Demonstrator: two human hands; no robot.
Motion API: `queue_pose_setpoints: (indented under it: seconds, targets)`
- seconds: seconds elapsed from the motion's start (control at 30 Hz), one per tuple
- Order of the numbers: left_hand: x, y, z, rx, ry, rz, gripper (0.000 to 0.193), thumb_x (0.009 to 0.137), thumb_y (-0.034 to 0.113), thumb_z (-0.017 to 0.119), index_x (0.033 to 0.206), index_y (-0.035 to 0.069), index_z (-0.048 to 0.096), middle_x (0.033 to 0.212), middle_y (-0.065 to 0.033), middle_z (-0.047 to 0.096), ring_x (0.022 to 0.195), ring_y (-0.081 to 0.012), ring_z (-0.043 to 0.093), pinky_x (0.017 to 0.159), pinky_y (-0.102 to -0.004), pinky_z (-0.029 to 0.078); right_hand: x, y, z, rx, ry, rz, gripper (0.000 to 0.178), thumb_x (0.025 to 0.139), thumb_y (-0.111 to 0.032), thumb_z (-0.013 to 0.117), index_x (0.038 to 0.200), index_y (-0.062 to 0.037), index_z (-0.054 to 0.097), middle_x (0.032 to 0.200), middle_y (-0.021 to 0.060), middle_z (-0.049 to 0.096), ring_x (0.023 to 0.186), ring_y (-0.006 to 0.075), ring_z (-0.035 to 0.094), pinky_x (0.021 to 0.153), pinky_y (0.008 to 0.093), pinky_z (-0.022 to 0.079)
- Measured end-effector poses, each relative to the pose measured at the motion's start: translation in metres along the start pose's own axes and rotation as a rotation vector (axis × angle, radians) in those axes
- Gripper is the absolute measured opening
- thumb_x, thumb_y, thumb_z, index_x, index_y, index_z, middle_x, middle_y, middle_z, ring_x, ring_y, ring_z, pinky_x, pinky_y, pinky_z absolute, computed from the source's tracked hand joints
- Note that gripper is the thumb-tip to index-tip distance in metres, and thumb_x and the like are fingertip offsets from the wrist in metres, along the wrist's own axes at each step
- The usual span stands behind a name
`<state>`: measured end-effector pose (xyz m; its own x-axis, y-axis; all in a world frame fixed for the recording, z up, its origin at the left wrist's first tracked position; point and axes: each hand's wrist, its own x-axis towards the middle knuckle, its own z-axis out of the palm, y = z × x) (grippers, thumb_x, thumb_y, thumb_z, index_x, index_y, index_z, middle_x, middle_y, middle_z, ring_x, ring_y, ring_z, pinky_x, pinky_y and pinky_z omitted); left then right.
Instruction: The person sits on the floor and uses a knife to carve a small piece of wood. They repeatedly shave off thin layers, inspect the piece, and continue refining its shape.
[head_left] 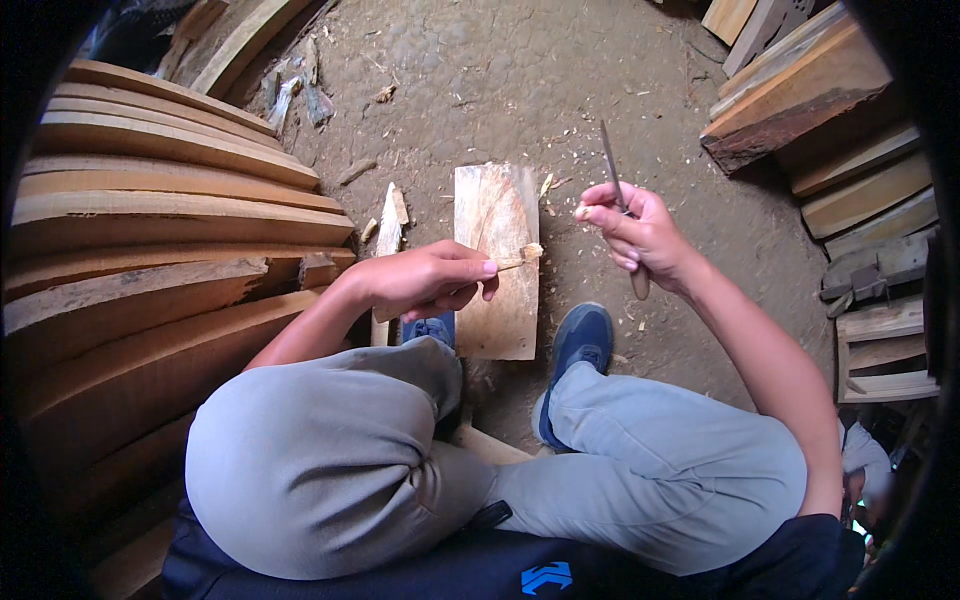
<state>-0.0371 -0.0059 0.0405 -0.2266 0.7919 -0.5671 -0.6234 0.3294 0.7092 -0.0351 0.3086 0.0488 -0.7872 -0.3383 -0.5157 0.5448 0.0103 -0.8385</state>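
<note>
My left hand [440,274] is closed around a thin wooden stick [512,264] with a wider, rough pale end. That end hangs over a wooden block [497,322] between my feet. In my right hand [640,232] is a knife [609,155], its narrow dark blade pointing away from me and its wooden handle [640,284] showing below the fist. A small pale bit, perhaps a wood chip [584,212], sits at my right thumb and fingertip. Blade and stick are apart.
Stacked planks [180,215] line the left side, and more timber [800,90] stands at the right. A pointed wood offcut [391,225] lies left of the block. Shavings are scattered over the dirt floor [450,80]. My shoes [583,338] flank the block.
</note>
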Motion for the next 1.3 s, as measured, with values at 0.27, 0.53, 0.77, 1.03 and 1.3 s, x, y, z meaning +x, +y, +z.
queue_pose_setpoints:
  seconds: [0.27, 0.53, 0.77, 1.03, 1.3]
  targets:
    - [0.028, -0.022, -0.009, 0.777, 0.61, 0.365, 0.039, 0.089, 0.04, 0.073, 0.092, 0.001, 0.069, 0.078, -0.0071, 0.054, 0.077, -0.0206, 0.061, 0.068, -0.0373, 0.047, -0.011, -0.003, -0.003, 0.322, -0.067, 0.035, 0.033, 0.105, -0.031, 0.053, 0.125, -0.0047, 0.05, 0.113, 0.0123, 0.066, 0.046, 0.0001, 0.034, 0.039, 0.0162, 0.033]
    - [0.042, -0.018, -0.001, 0.957, 0.509, 0.442, 0.045, 0.071, 0.014, 0.082, 0.115, 0.014, 0.07, 0.086, -0.0073, 0.057, 0.083, -0.0262, 0.061, 0.073, -0.0388, 0.05, -0.012, -0.012, 0.01, 0.362, -0.156, 0.066, 0.036, 0.104, -0.036, 0.053, 0.123, -0.0063, 0.051, 0.118, 0.0094, 0.067, 0.049, -0.0003, 0.036, 0.042, 0.0162, 0.035]
    - [0.056, -0.039, -0.009, 1.185, 0.403, 0.57, 0.041, 0.069, 0.012, 0.079, 0.108, 0.021, 0.07, 0.095, 0.0003, 0.064, 0.092, -0.0249, 0.06, 0.08, -0.0392, 0.045, -0.007, 0.002, 0.02, 0.381, -0.145, 0.073, 0.03, 0.104, -0.032, 0.054, 0.121, -0.0075, 0.05, 0.107, 0.0009, 0.06, 0.051, 0.0001, 0.037, 0.043, 0.0165, 0.036]
    - [0.055, -0.044, 0.002, 1.248, 0.411, 0.553, 0.037, 0.073, 0.034, 0.082, 0.106, 0.024, 0.071, 0.095, 0.0047, 0.066, 0.098, -0.0215, 0.057, 0.086, -0.0378, 0.038, -0.007, 0.007, 0.024, 0.356, -0.083, 0.129, 0.031, 0.103, -0.031, 0.057, 0.124, -0.0087, 0.051, 0.1, -0.0029, 0.059, 0.051, 0.0007, 0.038, 0.044, 0.0175, 0.036]
    - [0.052, -0.007, 0.016, 0.538, 0.387, 0.552, 0.035, 0.096, 0.04, 0.065, 0.108, 0.008, 0.069, 0.09, -0.0071, 0.069, 0.076, -0.0161, 0.063, 0.07, -0.0346, 0.05, -0.005, 0.011, 0.032, 0.346, -0.086, 0.131, 0.027, 0.102, -0.027, 0.06, 0.12, -0.0094, 0.053, 0.089, -0.0033, 0.055, 0.052, 0.0001, 0.041, 0.044, 0.0183, 0.038]
